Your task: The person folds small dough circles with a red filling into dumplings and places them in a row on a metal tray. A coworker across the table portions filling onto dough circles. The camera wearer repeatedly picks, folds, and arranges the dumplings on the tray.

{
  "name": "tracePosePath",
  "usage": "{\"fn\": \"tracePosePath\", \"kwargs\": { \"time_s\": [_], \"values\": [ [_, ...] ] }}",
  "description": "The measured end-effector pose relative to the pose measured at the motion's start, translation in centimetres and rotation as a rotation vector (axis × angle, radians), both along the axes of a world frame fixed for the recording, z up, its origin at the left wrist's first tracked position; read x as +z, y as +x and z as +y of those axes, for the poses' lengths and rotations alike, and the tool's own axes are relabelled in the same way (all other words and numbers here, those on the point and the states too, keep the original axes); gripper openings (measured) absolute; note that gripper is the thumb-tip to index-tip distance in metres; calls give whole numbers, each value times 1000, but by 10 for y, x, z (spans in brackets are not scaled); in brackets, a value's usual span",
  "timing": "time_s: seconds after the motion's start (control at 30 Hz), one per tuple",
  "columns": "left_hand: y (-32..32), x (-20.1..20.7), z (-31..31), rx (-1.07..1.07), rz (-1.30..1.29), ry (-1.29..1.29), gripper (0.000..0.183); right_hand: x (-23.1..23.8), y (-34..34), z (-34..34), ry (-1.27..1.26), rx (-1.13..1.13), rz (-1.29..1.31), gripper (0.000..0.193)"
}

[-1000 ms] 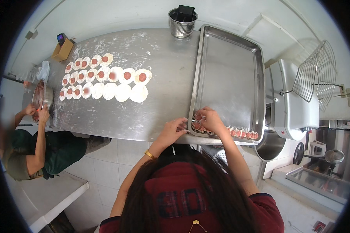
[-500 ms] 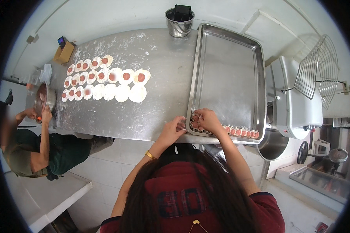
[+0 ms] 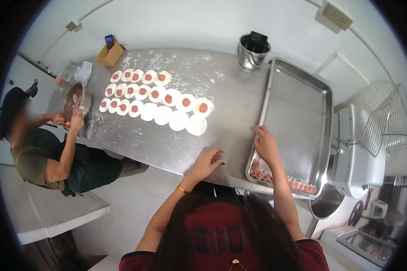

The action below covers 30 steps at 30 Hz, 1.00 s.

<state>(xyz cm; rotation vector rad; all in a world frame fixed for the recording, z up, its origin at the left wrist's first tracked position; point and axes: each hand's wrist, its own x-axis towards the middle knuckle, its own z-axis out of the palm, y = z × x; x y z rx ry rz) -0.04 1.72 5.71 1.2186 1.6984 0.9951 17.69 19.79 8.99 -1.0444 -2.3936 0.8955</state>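
While the right hand (image 3: 266, 143) hovers over the near-left corner of the tray (image 3: 303, 104), fingers spread and holding nothing, the left hand (image 3: 211, 161) rests on the tabletop (image 3: 221, 86) just left of the tray's rim, fingers curled; whether they pinch anything I cannot tell. The wrappers (image 3: 157, 101) lie at about ten o'clock from the left hand, well apart, so the left hand is nearer them; their rows run from nine toward three o'clock, most with a red dab of filling, the nearest few bare. The tray's long axis runs six to twelve; it holds only a row of filled pieces (image 3: 285, 179) along its near edge, right below the right hand. At twelve o'clock a pail (image 3: 253, 53) holds a dark tool. At nine o'clock another person's hands grip a bowl (image 3: 74, 101).
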Motion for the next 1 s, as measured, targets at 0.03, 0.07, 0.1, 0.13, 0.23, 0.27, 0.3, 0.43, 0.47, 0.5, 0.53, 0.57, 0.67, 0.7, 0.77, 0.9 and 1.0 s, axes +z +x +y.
{"fn": "tracePosePath", "kwargs": {
  "time_s": [0.03,0.07,0.1,0.13,0.23,0.27,0.3,0.43,0.47,0.5,0.53,0.57,0.67,0.7,0.77,0.9,1.0],
  "values": [
    [-12,0,-6,48,3,13,35,1,-26,9,20,47,64,40],
    [-23,-1,-12,97,15,-2,34,-1,-55,18,84,126,193,41],
    [-34,-4,-19,150,8,2,34,-5,-91,26,42,136,161,43],
    [-45,-6,-26,208,-18,-14,34,-12,-131,32,65,192,221,44],
    [-74,-19,-58,367,-23,30,31,-37,-244,40,29,323,231,47],
    [-81,-24,-70,433,-24,8,31,-44,-281,41,100,372,211,48],
    [-87,-28,-84,482,-41,61,31,-51,-310,41,146,400,110,49],
    [-104,-40,-135,682,-60,64,28,-70,-385,39,151,419,-120,51],
    [-109,-43,-144,731,-38,24,27,-74,-393,41,194,423,-164,51],
    [-112,-44,-152,748,-34,48,27,-78,-396,42,235,426,-210,50],
    [-112,-44,-161,774,-28,32,26,-81,-397,45,277,425,-264,50],
    [-112,-45,-167,802,-19,3,26,-85,-395,48,349,439,-258,48],
    [-112,-45,-168,804,-22,-18,25,-92,-377,59,449,386,-261,44],
    [-112,-43,-164,781,2,2,26,-91,-368,64,447,348,-285,45],
    [-110,-40,-149,739,-15,35,26,-86,-340,72,467,273,-372,45],
    [-101,-28,-110,575,46,26,26,-72,-259,70,353,104,-422,44],
    [-84,-25,-81,474,54,46,25,-67,-190,46,398,26,-467,45]
  ]
}}
